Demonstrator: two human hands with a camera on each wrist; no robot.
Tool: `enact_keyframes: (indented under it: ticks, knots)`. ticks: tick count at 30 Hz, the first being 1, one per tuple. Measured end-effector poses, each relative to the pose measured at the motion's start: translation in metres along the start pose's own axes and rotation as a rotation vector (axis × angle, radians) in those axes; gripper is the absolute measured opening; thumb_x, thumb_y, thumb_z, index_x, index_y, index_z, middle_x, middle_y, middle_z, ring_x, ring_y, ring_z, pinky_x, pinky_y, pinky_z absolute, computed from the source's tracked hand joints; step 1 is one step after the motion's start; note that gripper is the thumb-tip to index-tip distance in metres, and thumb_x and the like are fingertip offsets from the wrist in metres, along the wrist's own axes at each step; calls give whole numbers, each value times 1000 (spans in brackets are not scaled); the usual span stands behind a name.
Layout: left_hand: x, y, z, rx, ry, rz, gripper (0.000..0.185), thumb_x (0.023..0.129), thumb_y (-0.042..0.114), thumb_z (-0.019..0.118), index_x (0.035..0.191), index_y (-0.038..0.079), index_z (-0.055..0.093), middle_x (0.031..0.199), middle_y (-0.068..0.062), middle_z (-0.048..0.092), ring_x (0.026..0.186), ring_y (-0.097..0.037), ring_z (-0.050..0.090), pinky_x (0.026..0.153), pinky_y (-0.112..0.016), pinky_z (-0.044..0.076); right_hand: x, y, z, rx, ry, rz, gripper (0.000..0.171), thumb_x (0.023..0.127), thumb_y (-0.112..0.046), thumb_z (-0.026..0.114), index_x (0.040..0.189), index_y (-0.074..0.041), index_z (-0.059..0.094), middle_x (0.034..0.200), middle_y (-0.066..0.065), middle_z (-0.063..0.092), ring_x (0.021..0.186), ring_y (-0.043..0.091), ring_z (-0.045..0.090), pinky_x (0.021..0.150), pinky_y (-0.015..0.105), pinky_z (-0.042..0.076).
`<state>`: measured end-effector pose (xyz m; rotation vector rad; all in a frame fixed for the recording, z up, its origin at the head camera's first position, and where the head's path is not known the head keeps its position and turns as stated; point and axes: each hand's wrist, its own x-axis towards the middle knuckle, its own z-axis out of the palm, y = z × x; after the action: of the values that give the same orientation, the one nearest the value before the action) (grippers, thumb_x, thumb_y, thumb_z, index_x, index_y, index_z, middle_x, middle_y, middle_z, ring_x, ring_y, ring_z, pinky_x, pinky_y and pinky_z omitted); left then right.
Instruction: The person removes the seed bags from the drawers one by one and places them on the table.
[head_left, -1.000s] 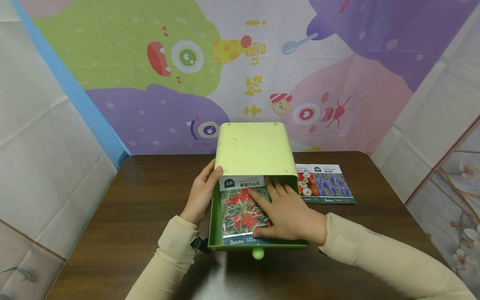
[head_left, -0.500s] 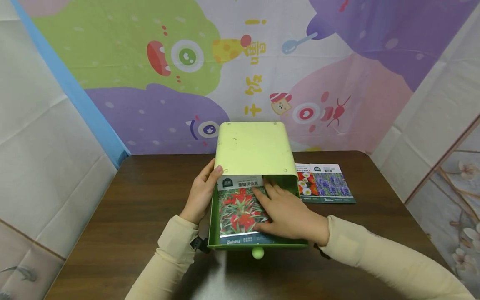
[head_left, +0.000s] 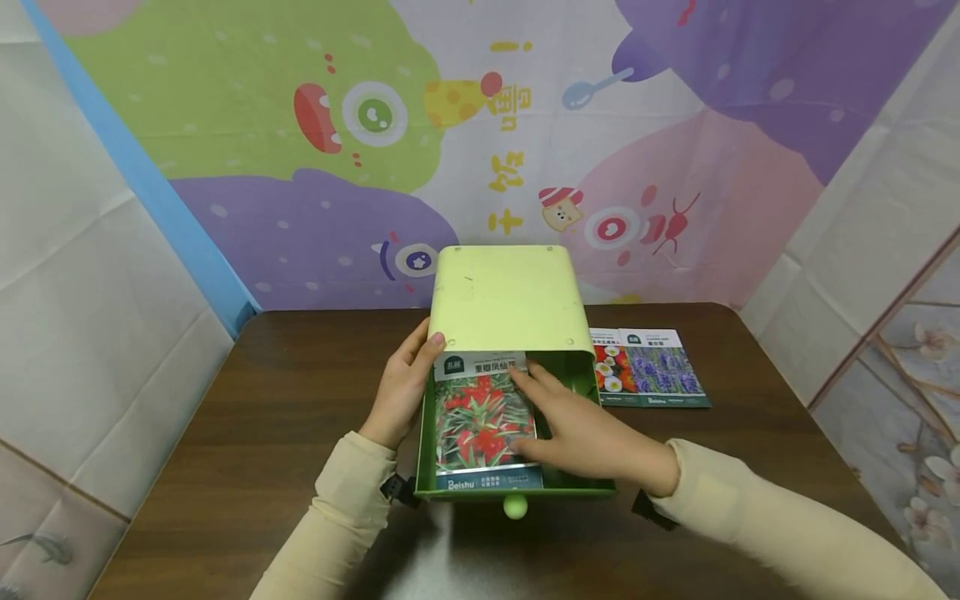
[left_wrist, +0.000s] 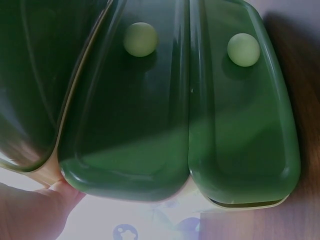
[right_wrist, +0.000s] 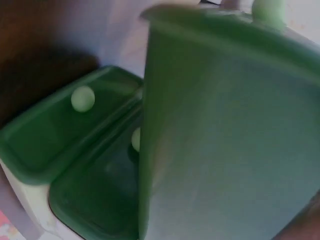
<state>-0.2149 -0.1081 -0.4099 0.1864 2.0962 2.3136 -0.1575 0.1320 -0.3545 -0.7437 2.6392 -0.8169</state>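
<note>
A light-green drawer cabinet (head_left: 506, 296) stands in the middle of the table with its top drawer (head_left: 570, 493) pulled out. In the drawer's left part lies a seed packet (head_left: 480, 429) with red flowers, face up. My left hand (head_left: 397, 392) rests against the cabinet's left side, thumb at the front corner; its thumb side shows in the left wrist view. Inside the drawer, my right hand (head_left: 585, 429) has its fingers stretched, with index finger and thumb touching the packet's right edge. In the right wrist view the drawer's outer wall (right_wrist: 230, 130) hides the hand.
Two more seed packets, one with poppies (head_left: 615, 371) and one with purple flowers (head_left: 665, 371), lie right of the cabinet. Two lower drawers (left_wrist: 130, 110) with round knobs are closed. A printed cloth (head_left: 300, 242) hangs behind the table.
The red-flower packet has shifted slightly left and straightened in the drawer. My right hand has drawn back a little from the drawer's depth; my left hand has stayed put.
</note>
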Motion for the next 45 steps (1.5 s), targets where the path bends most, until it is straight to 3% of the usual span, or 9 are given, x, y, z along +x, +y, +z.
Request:
enact_keyframes:
  ticks: [5, 8, 11, 17, 21, 23, 26, 32, 45]
  knots:
    - [0, 0, 0, -7, 3, -8, 63, 100, 40, 55, 154, 18, 31, 157, -3, 34, 139, -19, 39, 112, -43, 38, 0, 2, -1, 189, 19, 8, 86, 95, -27, 66, 159, -19, 10, 164, 14, 15, 123, 31, 58, 82, 36, 56]
    - [0, -1, 0, -15, -1, -8, 64, 100, 40, 55, 154, 18, 31, 157, -3, 34, 140, -20, 38, 113, -43, 38, 1, 3, -1, 302, 19, 36, 88, 95, -21, 65, 159, -19, 5, 155, 15, 36, 98, 24, 67, 64, 29, 54]
    - [1, -2, -1, -15, -5, -4, 64, 100, 40, 55, 154, 17, 31, 158, -3, 33, 142, -19, 36, 115, -43, 36, 2, 3, -2, 388, 30, 58, 90, 96, -17, 64, 159, -16, 0, 154, 16, 38, 83, 16, 67, 56, 29, 46]
    - [1, -2, -1, -17, -1, -6, 64, 99, 41, 56, 154, 20, 32, 157, -1, 35, 139, -19, 39, 113, -43, 38, 5, 7, -6, 563, 29, 108, 89, 98, -13, 59, 158, -7, -7, 161, 22, 20, 100, 24, 70, 81, 36, 57]
    - [0, -2, -1, -12, 0, -12, 64, 100, 41, 55, 154, 20, 31, 157, -2, 35, 138, -19, 41, 111, -42, 39, 7, 9, -7, 667, -23, 151, 82, 99, -9, 56, 157, -2, -1, 138, 27, 50, 99, 25, 69, 87, 38, 58]
    - [0, -1, -1, -7, -3, -10, 64, 100, 41, 55, 154, 19, 31, 157, -2, 34, 139, -20, 40, 112, -43, 39, 8, 9, -6, 683, -65, 157, 77, 99, -6, 54, 156, 1, 3, 111, 21, 62, 93, 20, 68, 83, 35, 59]
    - [0, -1, -1, 0, -6, -7, 64, 100, 41, 55, 155, 19, 30, 157, -3, 33, 141, -21, 38, 114, -45, 37, 8, 9, -5, 682, -116, 151, 73, 99, -4, 51, 155, 4, 5, 85, 9, 61, 80, 15, 65, 76, 33, 60]
    - [1, -2, -2, 42, 2, 10, 64, 100, 41, 54, 154, 18, 31, 158, -3, 33, 146, -21, 32, 119, -46, 31, 8, 8, -3, 706, -139, 160, 71, 100, -3, 51, 155, 1, 8, 82, 7, 58, 63, 14, 58, 65, 34, 61]
    - [1, -1, -1, 43, 6, -3, 65, 100, 43, 54, 155, 18, 30, 157, -3, 34, 143, -21, 36, 115, -42, 36, 8, 8, -6, 765, -64, 173, 58, 98, -1, 49, 148, 6, 21, 77, 3, 60, 62, 11, 59, 62, 27, 59]
